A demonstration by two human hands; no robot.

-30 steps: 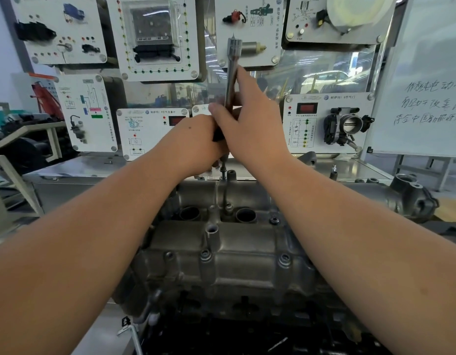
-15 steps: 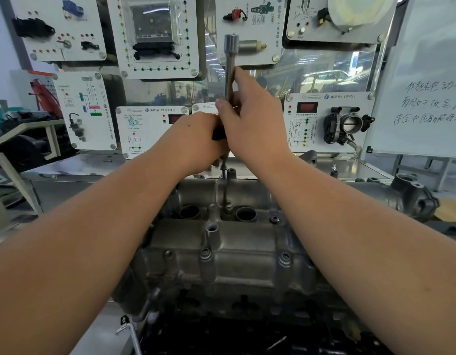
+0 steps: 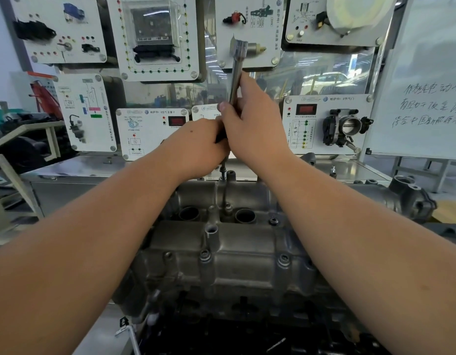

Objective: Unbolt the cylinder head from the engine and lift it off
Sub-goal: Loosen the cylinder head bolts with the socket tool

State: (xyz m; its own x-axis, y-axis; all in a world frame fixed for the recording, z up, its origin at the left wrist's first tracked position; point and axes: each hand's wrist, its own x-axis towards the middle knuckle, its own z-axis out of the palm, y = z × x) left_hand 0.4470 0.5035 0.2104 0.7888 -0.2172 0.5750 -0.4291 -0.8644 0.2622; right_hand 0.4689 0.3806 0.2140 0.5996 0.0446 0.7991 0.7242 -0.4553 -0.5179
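Both hands meet above the far side of the grey cast-metal cylinder head, which lies directly below the forearms with its long axis running left to right, bolt bosses and two round open bores facing up. The right hand wraps its fingers round the long polished steel wrench handle, thumb laid along the shaft. That handle stands nearly upright, leaning slightly to the right, its thicker socket end pointing up past the fingertips. The left hand is curled against the right one at the lower end of the tool, gripping its dark part; exactly what it clasps is hidden by the knuckles. Beneath the two hands a thin steel extension rod drops straight down to a bolt between the two bores. Behind the hands stand white training display boards with mounted parts and indicator lights on a steel desk. To the right of the right hand hangs a whiteboard with handwriting.
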